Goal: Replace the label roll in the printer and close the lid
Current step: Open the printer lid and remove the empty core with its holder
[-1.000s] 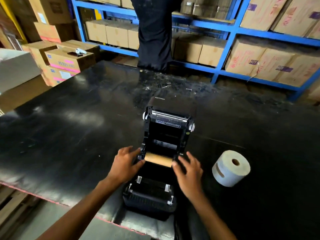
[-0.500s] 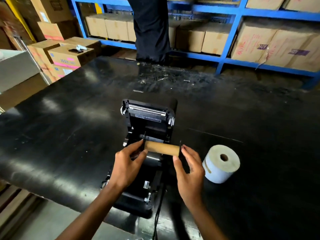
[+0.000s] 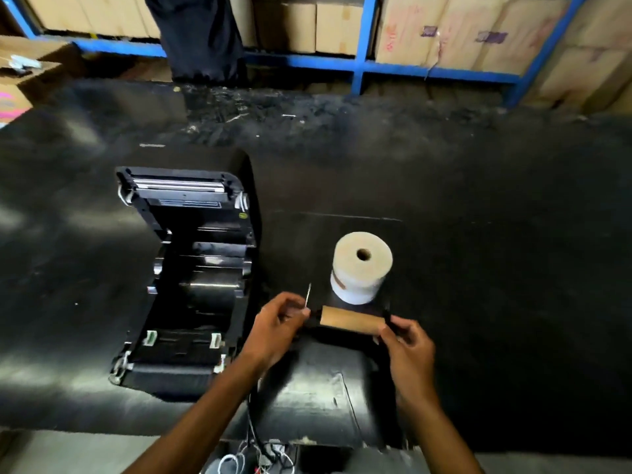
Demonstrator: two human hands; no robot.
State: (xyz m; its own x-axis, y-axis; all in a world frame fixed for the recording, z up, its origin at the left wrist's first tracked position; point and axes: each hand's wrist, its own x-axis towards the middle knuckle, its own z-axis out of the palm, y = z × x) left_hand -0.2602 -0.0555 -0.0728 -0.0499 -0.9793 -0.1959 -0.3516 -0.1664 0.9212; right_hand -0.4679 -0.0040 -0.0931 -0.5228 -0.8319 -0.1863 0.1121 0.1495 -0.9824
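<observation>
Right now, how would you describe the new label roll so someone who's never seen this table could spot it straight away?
On the black table, look right of the open printer. The new label roll stands on end there, hole facing up, just beyond the two hands. It is fat and white, unlike the thin brown empty core held between the left hand and right hand.

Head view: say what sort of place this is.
Probably a warehouse packing area: blue steel shelving stacked with cardboard cartons, and a black worktable holding an open label printer and a fresh label roll.
</observation>
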